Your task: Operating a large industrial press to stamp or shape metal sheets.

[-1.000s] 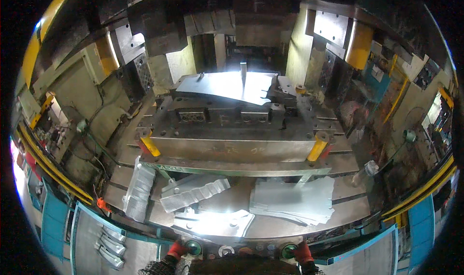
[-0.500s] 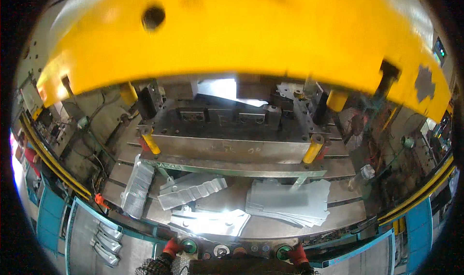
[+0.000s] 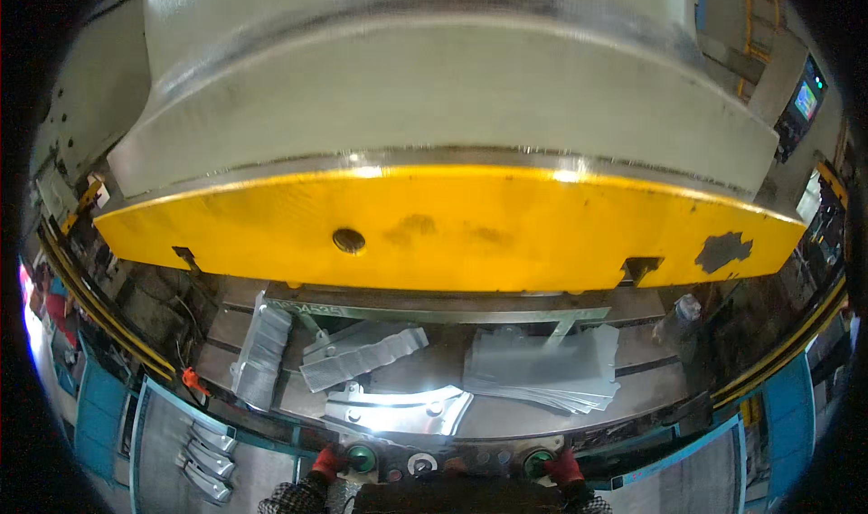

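At the lower edge, control panel: a dark strip with round green push buttons, one at left (image 3: 361, 459) and one at right (image 3: 537, 462), with a pale round knob (image 3: 421, 464) between them.
Left hand: red-gloved left hand (image 3: 325, 463) sits just beside the left green button, touching or nearly so; checked sleeve behind it. Fingers mostly hidden; cannot tell whether curled or flat.
Right hand: red-gloved right hand (image 3: 564, 468) sits just beside the right green button. Fingers bunched, holding nothing visible; exact state cannot be told.
Press ram: large yellow-fronted steel block (image 3: 452, 229) with a grey upper body fills the upper half of the view, low over the bed.
Table: grey steel press table (image 3: 651, 383) beyond the panel.
Nearest part: shiny flat sheet-metal blank with holes (image 3: 398, 411), just beyond the buttons, between the hands.
Other parts: ribbed grey pressed strip (image 3: 362, 358) behind it; narrow ribbed piece (image 3: 260, 356) at left; stack of flat grey sheets (image 3: 542, 374) at right.
Far left, lower: several small formed pieces (image 3: 206, 460) on a grey mat.
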`<state>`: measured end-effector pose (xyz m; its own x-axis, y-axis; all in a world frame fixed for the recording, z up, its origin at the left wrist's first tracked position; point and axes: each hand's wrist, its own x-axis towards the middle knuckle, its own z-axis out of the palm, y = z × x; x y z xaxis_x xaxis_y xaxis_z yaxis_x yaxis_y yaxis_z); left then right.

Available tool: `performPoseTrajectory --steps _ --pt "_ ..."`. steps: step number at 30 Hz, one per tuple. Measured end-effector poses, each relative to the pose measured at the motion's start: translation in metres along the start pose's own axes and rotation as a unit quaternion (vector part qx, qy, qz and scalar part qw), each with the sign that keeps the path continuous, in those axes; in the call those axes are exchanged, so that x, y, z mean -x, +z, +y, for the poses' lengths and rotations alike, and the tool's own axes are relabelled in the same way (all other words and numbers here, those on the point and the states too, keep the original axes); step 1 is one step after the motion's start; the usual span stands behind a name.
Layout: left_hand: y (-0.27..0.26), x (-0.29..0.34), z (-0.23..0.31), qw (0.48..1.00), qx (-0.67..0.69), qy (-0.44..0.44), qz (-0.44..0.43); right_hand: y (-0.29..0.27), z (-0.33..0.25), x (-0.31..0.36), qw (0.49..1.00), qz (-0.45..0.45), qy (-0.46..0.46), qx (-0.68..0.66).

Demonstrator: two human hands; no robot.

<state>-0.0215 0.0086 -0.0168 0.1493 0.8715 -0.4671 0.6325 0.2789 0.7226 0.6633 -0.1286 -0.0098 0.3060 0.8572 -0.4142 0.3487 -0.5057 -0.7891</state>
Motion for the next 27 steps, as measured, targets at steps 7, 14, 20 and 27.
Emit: performPoseTrajectory --steps 7,14,20,27 --pt "-0.088 -0.032 0.084 0.924 -0.252 0.034 -0.285 0.005 0.012 -0.007 0.999 0.036 -0.017 0.012" --pt "-0.219 0.021 0.495 0.835 -0.386 0.385 -0.069 0.005 -0.019 -0.006 0.994 -0.013 -0.110 -0.009" --pt "-0.218 -0.087 0.686 0.647 -0.375 0.564 0.349 -0.013 0.048 -0.007 0.989 0.111 -0.011 -0.095" --pt "-0.237 -0.198 0.707 0.751 -0.282 0.570 0.177 -0.063 0.008 0.035 0.903 0.301 -0.027 -0.306"
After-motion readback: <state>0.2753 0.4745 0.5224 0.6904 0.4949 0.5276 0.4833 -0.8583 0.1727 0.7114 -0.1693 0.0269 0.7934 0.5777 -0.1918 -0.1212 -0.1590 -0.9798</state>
